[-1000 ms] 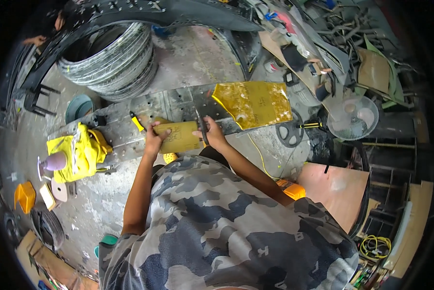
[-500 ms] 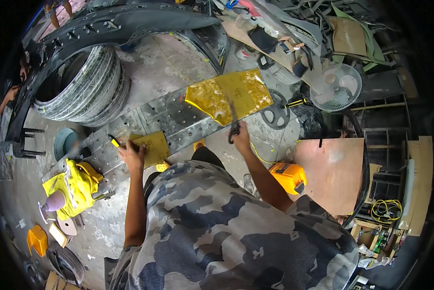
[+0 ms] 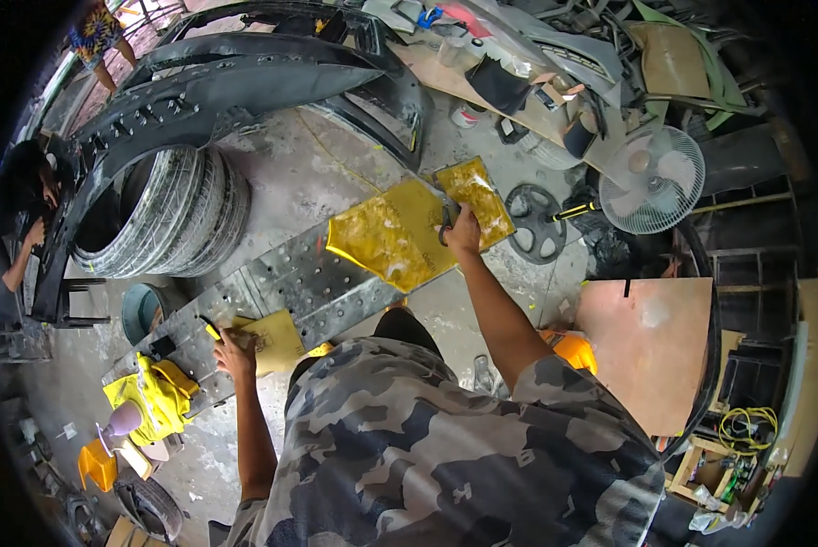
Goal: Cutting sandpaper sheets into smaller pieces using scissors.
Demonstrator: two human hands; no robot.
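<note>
My right hand [image 3: 465, 231] is closed round the dark loop handles of a pair of scissors [image 3: 449, 211], low over a large yellow sheet [image 3: 386, 232]. The sheet lies across the metal bench's far end, shiny and whitish in places. Right of the scissors, a part of the sheet [image 3: 478, 196] sits a little offset, with a dark gap at its upper edge. My left hand [image 3: 236, 354] is closed on a slim yellow-and-black tool [image 3: 211, 329], its kind too small to tell. That hand rests beside smaller yellow sheets [image 3: 279, 342] on the near part of the bench.
The perforated metal bench [image 3: 290, 283] runs diagonally. Stacked tyres [image 3: 190, 210] and a large dark car bumper [image 3: 217, 100] stand beyond it; another person's arm [image 3: 21, 260] is at left. A yellow cloth [image 3: 158, 401] lies near the bench end. A fan [image 3: 651, 178] stands right.
My right hand and the scissors have moved up across the large yellow sheet, whose right part now looks offset. The whole view has shifted; my left hand stays by the smaller sheets.
</note>
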